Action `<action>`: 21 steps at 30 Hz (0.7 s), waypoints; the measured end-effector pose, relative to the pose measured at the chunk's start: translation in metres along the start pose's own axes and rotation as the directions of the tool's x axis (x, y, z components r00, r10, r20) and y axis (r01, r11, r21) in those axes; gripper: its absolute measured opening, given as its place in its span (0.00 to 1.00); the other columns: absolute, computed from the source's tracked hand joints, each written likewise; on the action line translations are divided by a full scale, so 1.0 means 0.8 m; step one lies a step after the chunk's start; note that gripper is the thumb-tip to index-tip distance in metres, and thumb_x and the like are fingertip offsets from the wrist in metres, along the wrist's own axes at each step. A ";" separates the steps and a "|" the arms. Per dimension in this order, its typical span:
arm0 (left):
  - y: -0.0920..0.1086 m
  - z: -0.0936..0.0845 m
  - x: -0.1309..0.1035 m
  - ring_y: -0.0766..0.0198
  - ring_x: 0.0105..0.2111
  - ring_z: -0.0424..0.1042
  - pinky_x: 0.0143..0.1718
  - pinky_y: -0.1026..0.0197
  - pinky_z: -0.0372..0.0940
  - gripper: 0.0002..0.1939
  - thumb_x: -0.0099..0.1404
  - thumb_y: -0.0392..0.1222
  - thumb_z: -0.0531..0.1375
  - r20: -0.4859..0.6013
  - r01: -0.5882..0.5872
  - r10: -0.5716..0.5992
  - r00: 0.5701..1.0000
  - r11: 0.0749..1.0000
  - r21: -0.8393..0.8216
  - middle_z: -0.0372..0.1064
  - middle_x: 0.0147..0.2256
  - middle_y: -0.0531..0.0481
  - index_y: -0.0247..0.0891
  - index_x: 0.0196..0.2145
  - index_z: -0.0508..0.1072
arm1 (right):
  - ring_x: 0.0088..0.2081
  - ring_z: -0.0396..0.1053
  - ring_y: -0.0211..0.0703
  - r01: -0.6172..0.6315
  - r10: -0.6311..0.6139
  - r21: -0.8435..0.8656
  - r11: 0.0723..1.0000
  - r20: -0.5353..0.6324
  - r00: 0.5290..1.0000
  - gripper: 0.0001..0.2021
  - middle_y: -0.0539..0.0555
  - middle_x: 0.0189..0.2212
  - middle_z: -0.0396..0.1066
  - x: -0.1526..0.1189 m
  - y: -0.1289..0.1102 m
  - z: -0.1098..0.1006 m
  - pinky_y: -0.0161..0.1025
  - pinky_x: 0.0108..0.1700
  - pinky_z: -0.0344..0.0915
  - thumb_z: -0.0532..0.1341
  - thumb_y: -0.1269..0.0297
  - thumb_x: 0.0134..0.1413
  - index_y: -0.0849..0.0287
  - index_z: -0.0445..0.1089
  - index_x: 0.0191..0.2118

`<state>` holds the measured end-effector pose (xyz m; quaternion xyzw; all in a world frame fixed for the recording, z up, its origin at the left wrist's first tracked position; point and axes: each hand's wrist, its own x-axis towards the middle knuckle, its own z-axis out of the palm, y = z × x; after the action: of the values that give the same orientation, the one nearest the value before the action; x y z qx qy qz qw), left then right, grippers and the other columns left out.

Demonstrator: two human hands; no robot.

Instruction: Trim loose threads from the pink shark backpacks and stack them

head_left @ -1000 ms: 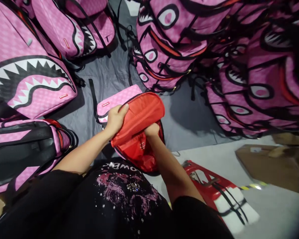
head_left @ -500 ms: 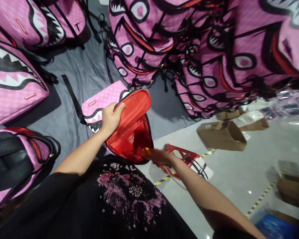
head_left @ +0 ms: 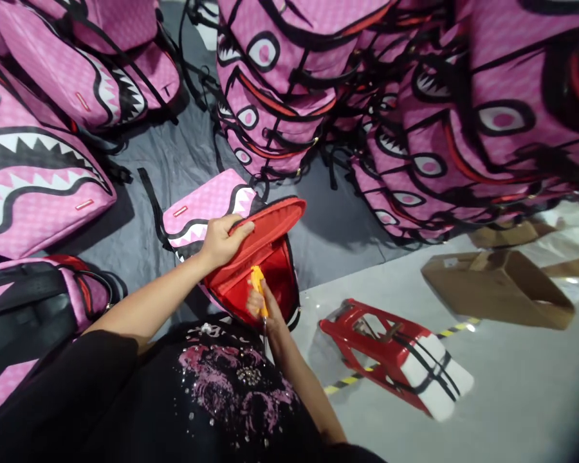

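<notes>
A small pink backpack (head_left: 205,199) with a printed shark mouth lies in front of me, its main pocket unzipped and the red lining (head_left: 236,286) showing. My left hand (head_left: 224,241) pinches the edge of the raised red-lined flap (head_left: 275,225), thumb on the lining side. Over the pocket opening, my right hand (head_left: 265,305) is closed around a yellow-handled tool (head_left: 257,280). A thin metal end sticks out below that fist, toward my wrist; the tool's exact kind is not clear.
Stacked pink backpacks (head_left: 275,106) stand behind, and more (head_left: 38,180) lie at left. A grey cloth (head_left: 318,238) covers the work surface. On the floor at right are a red folding stool (head_left: 390,347) with a white part, and a cardboard box (head_left: 492,286).
My right hand has moved left from the pocket's right edge to over its opening, and the yellow tool is now plain. The left hand still holds the flap, which is tilted lower.
</notes>
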<state>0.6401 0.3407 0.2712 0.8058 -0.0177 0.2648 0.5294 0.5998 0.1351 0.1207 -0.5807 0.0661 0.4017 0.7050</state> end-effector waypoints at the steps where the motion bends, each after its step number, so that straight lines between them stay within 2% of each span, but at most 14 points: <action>1: 0.001 0.000 0.002 0.71 0.19 0.54 0.22 0.66 0.51 0.25 0.67 0.59 0.56 0.006 -0.031 0.031 0.999 0.999 0.013 0.57 0.18 0.57 0.36 0.22 0.68 | 0.16 0.34 0.30 -0.003 -0.003 0.098 0.995 0.058 0.998 0.29 0.38 0.16 0.38 0.001 0.005 0.000 0.30 0.18 0.47 0.56 0.30 0.52 0.55 0.65 0.36; 3: 0.002 0.000 0.007 0.72 0.19 0.55 0.21 0.67 0.51 0.25 0.67 0.59 0.56 0.010 -0.088 0.088 0.996 0.995 0.034 0.57 0.17 0.57 0.36 0.22 0.69 | 0.16 0.32 0.29 -0.037 -0.007 0.316 0.948 0.138 0.990 0.25 0.38 0.15 0.37 0.002 0.011 -0.003 0.29 0.17 0.43 0.60 0.36 0.54 0.56 0.66 0.37; 5: 0.003 0.001 0.013 0.72 0.18 0.55 0.21 0.67 0.51 0.25 0.68 0.58 0.56 0.029 -0.133 0.132 0.991 0.990 0.048 0.58 0.17 0.57 0.36 0.22 0.69 | 0.16 0.32 0.29 -0.069 -0.016 0.495 0.866 0.165 0.986 0.19 0.37 0.15 0.37 0.005 0.013 -0.008 0.28 0.17 0.43 0.62 0.43 0.57 0.56 0.67 0.38; 7: 0.003 0.005 0.018 0.72 0.18 0.55 0.20 0.67 0.51 0.25 0.68 0.58 0.56 0.061 -0.156 0.152 0.987 0.986 0.063 0.59 0.17 0.57 0.36 0.22 0.69 | 0.15 0.33 0.29 -0.099 0.004 0.561 0.822 0.168 0.986 0.18 0.37 0.15 0.38 0.009 0.012 -0.014 0.28 0.16 0.43 0.62 0.45 0.58 0.56 0.67 0.39; 11: 0.001 0.012 0.026 0.72 0.17 0.56 0.20 0.67 0.51 0.25 0.68 0.59 0.56 0.099 -0.184 0.176 0.979 0.979 0.083 0.59 0.17 0.57 0.36 0.22 0.70 | 0.14 0.36 0.27 -0.099 0.018 0.608 0.788 0.138 0.990 0.19 0.37 0.14 0.41 0.013 0.010 -0.022 0.26 0.16 0.47 0.67 0.47 0.54 0.57 0.67 0.39; 16: 0.002 0.014 0.033 0.73 0.16 0.56 0.20 0.67 0.50 0.24 0.69 0.56 0.56 0.108 -0.251 0.243 0.964 0.965 0.071 0.58 0.16 0.57 0.36 0.22 0.69 | 0.15 0.38 0.26 -0.068 0.018 0.606 0.793 0.089 0.996 0.21 0.37 0.15 0.43 0.013 0.010 -0.025 0.25 0.17 0.48 0.69 0.47 0.50 0.57 0.66 0.39; 19: 0.008 0.014 0.033 0.73 0.16 0.55 0.20 0.66 0.50 0.22 0.69 0.55 0.56 0.151 -0.332 0.320 0.935 0.941 0.063 0.57 0.16 0.58 0.37 0.23 0.68 | 0.15 0.38 0.27 -0.057 0.020 0.549 0.834 0.074 0.997 0.22 0.37 0.14 0.43 0.012 0.010 -0.020 0.26 0.16 0.48 0.67 0.44 0.51 0.57 0.64 0.38; 21: 0.013 0.017 0.032 0.72 0.16 0.56 0.20 0.65 0.50 0.22 0.69 0.55 0.56 0.225 -0.389 0.367 0.903 0.919 0.065 0.56 0.16 0.58 0.38 0.23 0.67 | 0.15 0.39 0.28 -0.105 0.066 0.401 0.910 0.110 0.992 0.23 0.37 0.14 0.44 0.006 0.006 -0.015 0.28 0.16 0.48 0.65 0.41 0.52 0.57 0.63 0.37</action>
<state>0.6645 0.3308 0.2878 0.8377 -0.2145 0.2774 0.4186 0.6048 0.1269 0.1103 -0.3989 0.1401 0.4366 0.7941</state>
